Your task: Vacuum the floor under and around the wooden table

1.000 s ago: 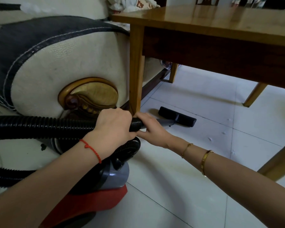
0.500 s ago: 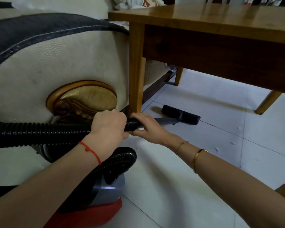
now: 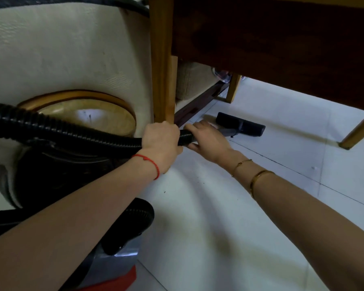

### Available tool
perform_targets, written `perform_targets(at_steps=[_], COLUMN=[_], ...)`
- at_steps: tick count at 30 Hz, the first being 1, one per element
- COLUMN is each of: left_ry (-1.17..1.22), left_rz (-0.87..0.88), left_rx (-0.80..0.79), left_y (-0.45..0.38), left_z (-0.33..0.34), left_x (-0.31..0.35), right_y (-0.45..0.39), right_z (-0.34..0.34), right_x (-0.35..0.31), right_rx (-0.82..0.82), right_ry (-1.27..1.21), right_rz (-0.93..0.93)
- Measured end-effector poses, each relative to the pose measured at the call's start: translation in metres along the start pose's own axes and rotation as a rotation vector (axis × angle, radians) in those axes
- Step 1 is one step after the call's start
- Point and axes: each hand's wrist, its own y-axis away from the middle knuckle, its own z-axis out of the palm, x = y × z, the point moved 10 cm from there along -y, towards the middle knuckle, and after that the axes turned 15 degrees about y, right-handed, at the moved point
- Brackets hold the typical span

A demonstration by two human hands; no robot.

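A black ribbed vacuum hose (image 3: 72,133) runs from the left to my hands. My left hand (image 3: 161,141) is closed around the hose just in front of the near table leg (image 3: 162,59). My right hand (image 3: 208,141) grips the hose end where it meets the grey tube. The black floor nozzle (image 3: 240,127) lies flat on the white tiles under the wooden table (image 3: 271,38). The vacuum body (image 3: 118,259), grey and red, sits at the bottom left.
A cream sofa arm (image 3: 72,55) with a round wooden ornament (image 3: 93,114) stands close on the left, its dark wooden base running behind the leg. Two more table legs (image 3: 232,89) (image 3: 357,131) stand farther back. Small dark specks dot the tiles near my arms.
My head has dropped lower and closer, so the tabletop is out of view. Both hands and the nozzle have pushed forward under the table, still holding the hose.
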Motion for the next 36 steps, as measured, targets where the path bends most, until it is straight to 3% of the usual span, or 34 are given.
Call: perform_targets(at_steps=[11,18,26,36], left_ry=[0.063,0.036,0.01,-0.017], left_rz=[0.016,0.048,0.076,0.108], left_rx=[0.005,-0.018,0.009,0.007], left_y=[-0.044,-0.049,-0.008,0.079], left_z=[0.037,0.034,0.0,-0.038], left_x=[0.017,0.015,-0.002,-0.053], right_y=[-0.01,-0.012,0.001,0.027], right_z=[0.042,0.04,0.005,-0.039], right_x=[0.04,0.039,0.001,-0.085], right_rx=[-0.151,-0.12,0.027,0.06], right_ry=[-0.058,-0.08,-0.246,-0.442], right_rz=[0.035,0.034,0.025,-0.009])
